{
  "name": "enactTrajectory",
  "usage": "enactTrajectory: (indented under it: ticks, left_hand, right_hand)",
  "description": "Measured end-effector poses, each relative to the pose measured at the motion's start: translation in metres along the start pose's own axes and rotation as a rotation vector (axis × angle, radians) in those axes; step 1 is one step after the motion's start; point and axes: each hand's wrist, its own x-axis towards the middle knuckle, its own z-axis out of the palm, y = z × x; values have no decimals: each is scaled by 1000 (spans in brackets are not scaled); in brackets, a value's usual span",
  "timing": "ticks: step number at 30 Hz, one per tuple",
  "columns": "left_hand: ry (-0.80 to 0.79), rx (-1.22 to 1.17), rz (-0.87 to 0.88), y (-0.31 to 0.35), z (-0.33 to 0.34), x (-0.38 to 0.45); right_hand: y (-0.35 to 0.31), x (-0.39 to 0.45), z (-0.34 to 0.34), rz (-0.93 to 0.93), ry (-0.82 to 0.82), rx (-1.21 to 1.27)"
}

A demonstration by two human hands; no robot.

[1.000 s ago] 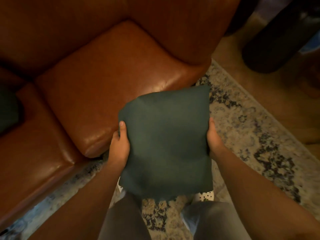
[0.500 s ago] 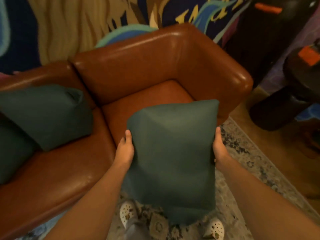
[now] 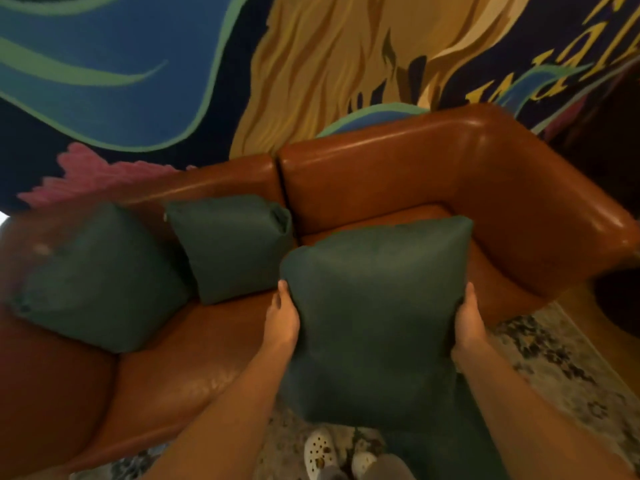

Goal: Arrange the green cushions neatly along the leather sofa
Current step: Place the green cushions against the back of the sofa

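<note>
arms: two forearms bare, no sleeves, watch or bands showing | left hand [image 3: 281,320]: bare, no rings or glove in view | right hand [image 3: 468,322]: bare, likewise unadorned | feet: white perforated clog shoes [image 3: 320,453] with small decorative charms | legs: grey trousers [image 3: 386,470] at bottom edge

Dark green square cushion [image 3: 374,317] held upright above the brown leather sofa [image 3: 450,174], two more green cushions [image 3: 228,247] leaning on its backrest
</note>
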Motion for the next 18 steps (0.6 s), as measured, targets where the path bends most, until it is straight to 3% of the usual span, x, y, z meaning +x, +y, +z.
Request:
enactTrajectory:
  ticks: [8,18]
  left_hand:
    - [12,-316,-181,-4,-13,74]
    - [20,-431,-256,71,28,102]
  right_hand:
    - [-24,6,54,-45,-110,0]
    - [-84,86,112,-57,-32,-77]
